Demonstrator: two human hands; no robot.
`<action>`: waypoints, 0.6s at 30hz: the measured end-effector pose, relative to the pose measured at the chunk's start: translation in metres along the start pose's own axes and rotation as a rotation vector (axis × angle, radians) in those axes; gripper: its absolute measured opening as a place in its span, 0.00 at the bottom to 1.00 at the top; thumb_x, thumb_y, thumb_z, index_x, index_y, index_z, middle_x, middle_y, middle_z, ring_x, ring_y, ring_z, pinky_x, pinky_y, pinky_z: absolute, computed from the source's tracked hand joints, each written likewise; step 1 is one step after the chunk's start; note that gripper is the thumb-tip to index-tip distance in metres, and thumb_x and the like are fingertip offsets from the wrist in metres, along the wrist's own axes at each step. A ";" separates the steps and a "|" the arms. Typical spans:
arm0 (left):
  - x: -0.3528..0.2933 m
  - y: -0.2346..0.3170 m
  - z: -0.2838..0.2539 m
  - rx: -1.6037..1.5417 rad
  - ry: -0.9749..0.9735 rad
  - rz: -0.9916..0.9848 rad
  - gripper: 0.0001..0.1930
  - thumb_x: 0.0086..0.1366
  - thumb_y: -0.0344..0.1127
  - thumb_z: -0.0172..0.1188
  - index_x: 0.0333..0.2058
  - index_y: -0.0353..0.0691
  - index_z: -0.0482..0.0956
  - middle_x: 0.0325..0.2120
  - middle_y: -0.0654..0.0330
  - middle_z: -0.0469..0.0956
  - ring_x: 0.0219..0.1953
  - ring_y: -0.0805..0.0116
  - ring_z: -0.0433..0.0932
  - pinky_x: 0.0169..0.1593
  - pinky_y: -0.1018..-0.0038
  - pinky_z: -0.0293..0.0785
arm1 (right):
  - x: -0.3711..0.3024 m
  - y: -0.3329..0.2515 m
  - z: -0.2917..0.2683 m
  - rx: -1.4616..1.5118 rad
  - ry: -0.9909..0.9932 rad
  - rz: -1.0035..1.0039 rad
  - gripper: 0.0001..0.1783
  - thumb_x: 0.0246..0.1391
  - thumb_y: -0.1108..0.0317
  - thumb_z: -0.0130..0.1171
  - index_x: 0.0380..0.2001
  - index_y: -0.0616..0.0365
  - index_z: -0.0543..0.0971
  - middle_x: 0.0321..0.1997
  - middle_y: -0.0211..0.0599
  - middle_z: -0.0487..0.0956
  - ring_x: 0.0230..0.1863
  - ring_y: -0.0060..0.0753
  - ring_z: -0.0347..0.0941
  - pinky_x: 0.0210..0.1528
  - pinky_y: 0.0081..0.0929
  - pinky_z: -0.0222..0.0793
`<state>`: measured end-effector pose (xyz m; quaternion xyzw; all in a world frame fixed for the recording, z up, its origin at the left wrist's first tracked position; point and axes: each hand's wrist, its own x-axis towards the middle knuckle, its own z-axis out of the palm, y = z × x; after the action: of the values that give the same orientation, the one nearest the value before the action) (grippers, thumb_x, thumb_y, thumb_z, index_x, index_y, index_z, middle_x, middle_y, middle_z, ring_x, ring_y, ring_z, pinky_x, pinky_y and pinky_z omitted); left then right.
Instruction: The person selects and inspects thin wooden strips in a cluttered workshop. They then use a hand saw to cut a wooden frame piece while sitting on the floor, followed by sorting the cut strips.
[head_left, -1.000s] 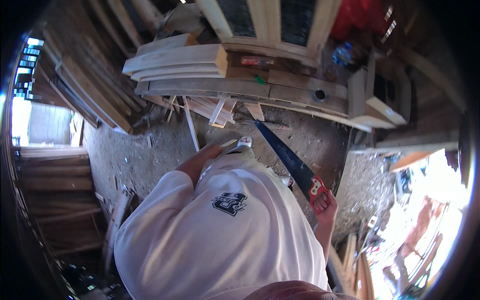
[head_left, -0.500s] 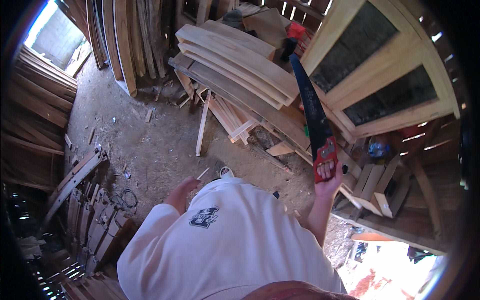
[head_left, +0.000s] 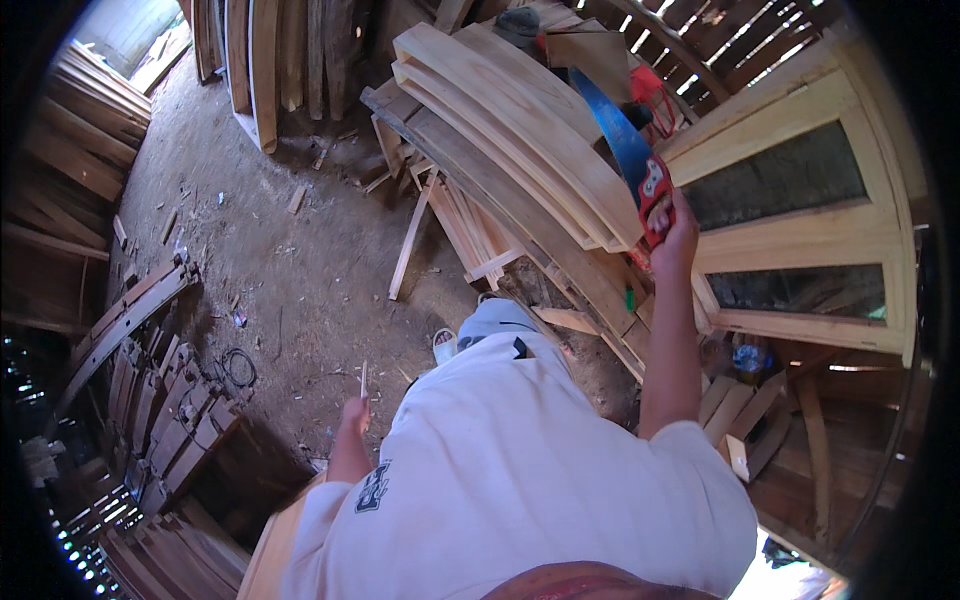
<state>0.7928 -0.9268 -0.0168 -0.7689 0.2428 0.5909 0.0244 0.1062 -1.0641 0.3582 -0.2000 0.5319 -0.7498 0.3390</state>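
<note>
My right hand is wrapped round the red handle of a hand saw. Its dark blade, with a bluish sheen, points away from me and slants left, beside the right end of the stacked pale boards. Whether the blade touches those boards I cannot tell. Low on the left, near my side, my left hand is closed on a thin pale stick that points upward. Its exact kind is too small to make out.
A rough plank bench carries the boards. Wood offcuts lean below it. On the right stands a framed wooden panel with dark panes. Curved wood pieces are stacked at left, near a coil of wire on the dirt floor.
My right arm has stretched forward, carrying the saw farther away and alongside the boards. My left hand has dropped nearer to me with the stick. My body and view have shifted.
</note>
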 end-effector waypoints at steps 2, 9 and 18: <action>-0.025 -0.030 0.012 -0.174 -0.036 -0.061 0.22 0.70 0.52 0.54 0.27 0.39 0.77 0.18 0.58 0.73 0.15 0.66 0.69 0.17 0.68 0.62 | 0.055 0.005 0.019 -0.209 -0.114 -0.045 0.18 0.68 0.59 0.53 0.23 0.53 0.71 0.18 0.21 0.64 0.20 0.16 0.58 0.24 0.21 0.56; -0.085 -0.076 0.089 -0.343 0.083 -0.151 0.21 0.71 0.50 0.53 0.29 0.36 0.79 0.18 0.58 0.75 0.16 0.66 0.72 0.19 0.67 0.64 | 0.270 0.082 0.116 -1.147 -0.310 -0.395 0.23 0.58 0.52 0.54 0.36 0.65 0.79 0.31 0.50 0.81 0.36 0.53 0.79 0.43 0.46 0.71; -0.174 -0.068 0.201 -0.507 0.092 -0.175 0.22 0.72 0.48 0.51 0.25 0.38 0.81 0.14 0.61 0.73 0.14 0.68 0.71 0.19 0.67 0.62 | 0.393 0.175 0.236 -1.508 -0.555 -0.361 0.26 0.58 0.55 0.51 0.49 0.69 0.75 0.51 0.67 0.77 0.56 0.64 0.74 0.58 0.52 0.69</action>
<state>0.6076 -0.7418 0.0662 -0.7946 0.0205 0.5929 -0.1288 0.0430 -1.5394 0.2546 -0.6343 0.7493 -0.1573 0.1070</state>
